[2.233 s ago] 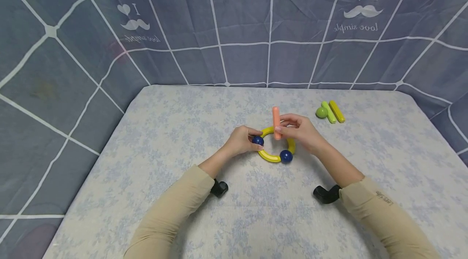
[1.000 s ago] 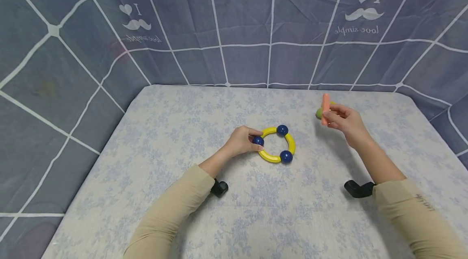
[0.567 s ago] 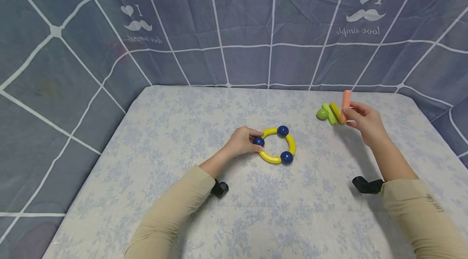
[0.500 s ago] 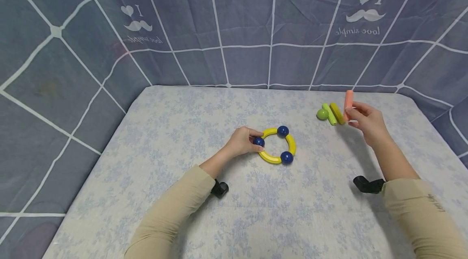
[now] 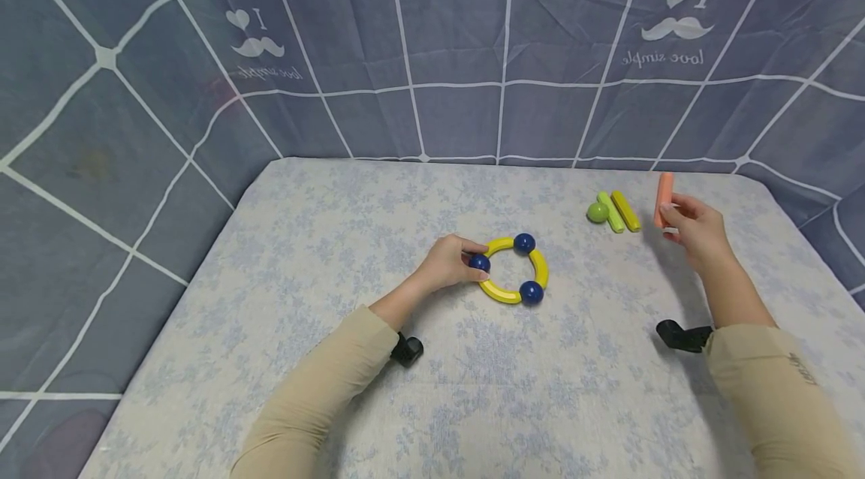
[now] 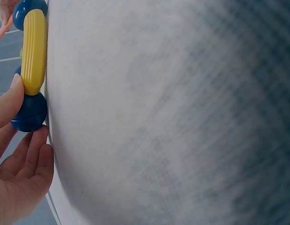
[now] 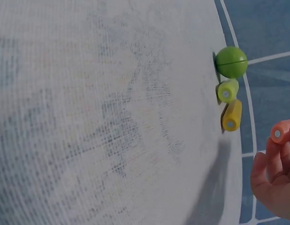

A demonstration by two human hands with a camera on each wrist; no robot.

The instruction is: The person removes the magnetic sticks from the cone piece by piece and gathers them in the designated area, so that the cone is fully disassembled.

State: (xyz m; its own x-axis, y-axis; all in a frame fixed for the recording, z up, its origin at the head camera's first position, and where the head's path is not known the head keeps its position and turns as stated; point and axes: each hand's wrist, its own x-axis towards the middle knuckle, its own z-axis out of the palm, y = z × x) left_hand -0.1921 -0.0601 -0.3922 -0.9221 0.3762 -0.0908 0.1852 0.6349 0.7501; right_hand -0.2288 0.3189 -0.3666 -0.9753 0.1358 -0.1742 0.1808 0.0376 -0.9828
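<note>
My left hand [image 5: 448, 263] grips a blue ball [image 5: 479, 263] at the left of a ring lying on the table. Yellow curved rods [image 5: 501, 293] and two more blue balls, one at the top [image 5: 524, 242] and one at the lower right [image 5: 531, 292], make up the rest of this ring. Up at the right, my right hand [image 5: 699, 231] pinches an orange rod [image 5: 664, 200] between thumb and fingers, raised above the table. A grey metal disc shows on the rod's end in the right wrist view. In the left wrist view, thumb and fingers lie on opposite sides of the gripped ball.
Left of the orange rod, a green ball [image 5: 598, 212], a light green rod [image 5: 611, 212] and a yellow rod [image 5: 625, 211] lie side by side. A floral cloth covers the table [image 5: 378, 201]. Behind it hangs a blue-grey checked curtain [image 5: 453, 36].
The right hand has carried the orange rod from over the ring to the right, past the green and yellow pieces, uncovering the ring's top blue ball. The left hand keeps its grip.
</note>
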